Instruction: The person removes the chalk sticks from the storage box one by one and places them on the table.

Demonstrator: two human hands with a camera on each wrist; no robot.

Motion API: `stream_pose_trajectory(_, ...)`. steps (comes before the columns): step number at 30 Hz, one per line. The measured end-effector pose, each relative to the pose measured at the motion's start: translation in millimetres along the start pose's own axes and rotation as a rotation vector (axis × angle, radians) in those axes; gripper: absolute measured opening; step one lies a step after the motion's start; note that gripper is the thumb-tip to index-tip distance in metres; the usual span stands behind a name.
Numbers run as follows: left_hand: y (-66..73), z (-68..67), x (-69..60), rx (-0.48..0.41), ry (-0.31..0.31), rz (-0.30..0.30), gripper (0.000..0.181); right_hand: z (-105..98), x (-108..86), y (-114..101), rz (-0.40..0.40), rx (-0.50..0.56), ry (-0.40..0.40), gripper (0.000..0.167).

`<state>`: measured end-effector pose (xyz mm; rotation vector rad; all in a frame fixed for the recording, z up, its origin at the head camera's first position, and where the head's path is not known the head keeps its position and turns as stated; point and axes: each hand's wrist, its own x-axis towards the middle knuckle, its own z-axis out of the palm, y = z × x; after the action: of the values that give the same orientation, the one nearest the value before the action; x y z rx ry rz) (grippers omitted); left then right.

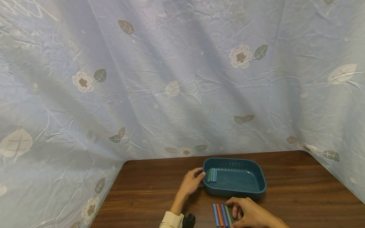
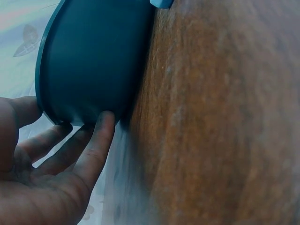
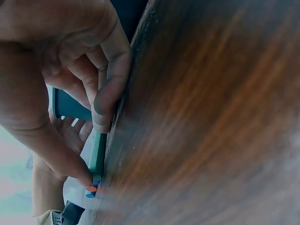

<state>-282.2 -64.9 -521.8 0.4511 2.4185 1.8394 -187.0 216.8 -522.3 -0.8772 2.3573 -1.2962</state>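
Colored sticks (image 1: 212,175) lay in two groups, one inside the blue tray (image 1: 236,180) and one on the wooden table (image 1: 142,183). By my count four were in the tray, side by side near its left end, in greens and a blue, with bare floor to the right of them. Four more lay on the table in front of the tray in a neat row, from left to right a blue stick (image 1: 215,215), a red stick (image 1: 220,215), a purple stick (image 1: 224,215) and a green stick (image 1: 228,213). My right hand (image 1: 252,213) pinched the green one lengthwise, thumb at the near end and a finger at the far end. My left hand (image 1: 190,182) gripped the tray's left side, thumb at the rim and fingers against the outer wall. With the sticks split about evenly, I judged the work to be roughly half done. Whether the green one was being picked up or set down I could not tell, so which group was left to handle stayed unclear.
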Motion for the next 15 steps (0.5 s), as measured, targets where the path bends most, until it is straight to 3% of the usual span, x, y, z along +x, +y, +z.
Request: stream_pose_trajectory(15, -0.7, 0.2, -0.5, -0.017, -0.004, 0.012, 0.046, -2.0, 0.8, -2.3, -0.034, 0.011, 0.015, 0.06)
